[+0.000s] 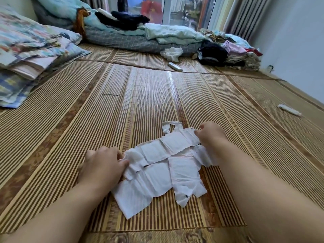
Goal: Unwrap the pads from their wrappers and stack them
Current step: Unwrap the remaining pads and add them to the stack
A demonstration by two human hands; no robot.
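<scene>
- While I watch through the head camera, the left hand pinches the near end of a white pad, thumb over its edge.
- I see the right hand curled on the pad's far end, grasping it.
- The pad stretches between both hands, over flattened white sheets on the bamboo mat; I cannot tell pads from wrappers there.
- A wrapped roll lies well apart at right; another wrapped roll lies far ahead, near the bedding.
</scene>
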